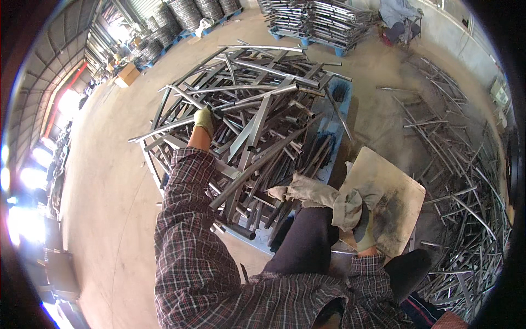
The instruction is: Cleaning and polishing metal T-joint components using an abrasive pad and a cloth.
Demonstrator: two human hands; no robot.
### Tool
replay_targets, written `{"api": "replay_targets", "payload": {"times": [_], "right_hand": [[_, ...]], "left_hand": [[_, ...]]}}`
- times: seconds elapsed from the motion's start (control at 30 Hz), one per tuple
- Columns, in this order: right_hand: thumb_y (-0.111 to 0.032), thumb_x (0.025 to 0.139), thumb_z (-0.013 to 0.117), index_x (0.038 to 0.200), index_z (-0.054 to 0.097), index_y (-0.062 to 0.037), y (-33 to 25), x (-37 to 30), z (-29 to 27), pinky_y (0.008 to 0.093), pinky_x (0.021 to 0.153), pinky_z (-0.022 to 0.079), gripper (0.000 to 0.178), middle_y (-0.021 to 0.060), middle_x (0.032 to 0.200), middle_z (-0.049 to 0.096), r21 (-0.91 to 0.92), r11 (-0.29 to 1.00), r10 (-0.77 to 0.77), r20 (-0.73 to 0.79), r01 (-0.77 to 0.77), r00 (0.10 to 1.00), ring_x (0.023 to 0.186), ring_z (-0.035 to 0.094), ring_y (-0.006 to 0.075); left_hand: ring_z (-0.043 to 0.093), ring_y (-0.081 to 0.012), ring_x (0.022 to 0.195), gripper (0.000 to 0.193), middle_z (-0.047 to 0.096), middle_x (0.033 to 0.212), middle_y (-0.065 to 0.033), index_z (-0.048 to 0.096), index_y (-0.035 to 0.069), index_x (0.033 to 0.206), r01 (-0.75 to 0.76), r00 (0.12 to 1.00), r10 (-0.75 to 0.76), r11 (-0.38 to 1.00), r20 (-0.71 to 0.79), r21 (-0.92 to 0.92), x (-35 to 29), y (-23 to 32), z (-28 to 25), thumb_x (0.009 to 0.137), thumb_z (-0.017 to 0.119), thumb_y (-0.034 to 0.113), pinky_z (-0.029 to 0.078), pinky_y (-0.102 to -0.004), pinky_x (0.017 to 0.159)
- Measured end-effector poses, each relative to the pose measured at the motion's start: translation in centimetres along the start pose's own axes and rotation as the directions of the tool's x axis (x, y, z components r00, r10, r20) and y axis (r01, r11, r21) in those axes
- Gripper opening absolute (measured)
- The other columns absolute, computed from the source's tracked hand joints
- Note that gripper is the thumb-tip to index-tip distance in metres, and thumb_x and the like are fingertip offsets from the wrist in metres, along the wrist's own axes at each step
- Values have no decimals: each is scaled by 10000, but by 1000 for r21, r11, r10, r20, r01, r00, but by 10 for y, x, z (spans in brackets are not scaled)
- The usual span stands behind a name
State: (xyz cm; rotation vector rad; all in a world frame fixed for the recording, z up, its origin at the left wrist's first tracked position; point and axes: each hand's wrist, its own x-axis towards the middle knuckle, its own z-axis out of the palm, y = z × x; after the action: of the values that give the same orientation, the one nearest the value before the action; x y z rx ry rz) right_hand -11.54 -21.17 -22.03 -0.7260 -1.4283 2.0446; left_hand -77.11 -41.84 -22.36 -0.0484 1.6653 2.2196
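Observation:
My left hand (204, 122), in a pale yellow-green work glove, reaches far forward over a heap of metal tube frames (257, 77). Its fingers are closed around a metal tube near the heap's left side; the fingertips are partly hidden. Close to my right thigh, my right hand (366, 234) wears a similar glove with a dark palm and grips a dirty beige rag (315, 191). The rag stretches left across my knee toward the tubes. Beneath the right hand lies a tan board (392, 181) with black smudges.
Blue pallets (335, 123) bear the heap. Loose thin tubes (466, 219) litter the floor on the right. Another stack of metal frames (318, 22) stands on a blue pallet behind. Farther left are wire coils (186, 13) and a cardboard box (127, 75).

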Motion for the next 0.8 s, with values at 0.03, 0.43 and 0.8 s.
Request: {"api": "replay_targets", "payload": {"times": [0.03, 0.43, 0.8], "right_hand": [[-277, 1041, 415, 1418, 423, -48, 5, -1, -5, 333, 1053, 409, 441, 59, 1379, 488, -60, 998, -24, 7, 24, 1000, 1244, 489, 190], [-205, 1030, 439, 1425, 406, -26, 10, -16, 13, 322, 1068, 389, 435, 63, 1388, 480, 59, 998, -23, 72, 19, 997, 1255, 482, 184], [-155, 1012, 443, 1374, 436, 4, -57, -27, -38, 314, 1067, 399, 395, 102, 1344, 510, 30, 945, -323, -96, 327, 942, 1198, 517, 203]], "left_hand": [[669, -304, 721, 320, 682, 852, -135, 652, 91, 963, -46, 997, 25, 943, 69, 330, -12, 6, 0, 893, 574, 393, 526, -375, 630], [629, -431, 923, 378, 656, 962, -265, 641, 28, 1119, -388, 855, 427, 149, 295, 909, -245, 138, 33, 920, 555, 338, 500, -448, 787], [579, -375, 1139, 596, 594, 1224, -217, 558, 9, 1274, -851, 360, -123, 364, 925, 380, -519, 58, 181, 689, 648, -65, 473, -387, 949]]}}
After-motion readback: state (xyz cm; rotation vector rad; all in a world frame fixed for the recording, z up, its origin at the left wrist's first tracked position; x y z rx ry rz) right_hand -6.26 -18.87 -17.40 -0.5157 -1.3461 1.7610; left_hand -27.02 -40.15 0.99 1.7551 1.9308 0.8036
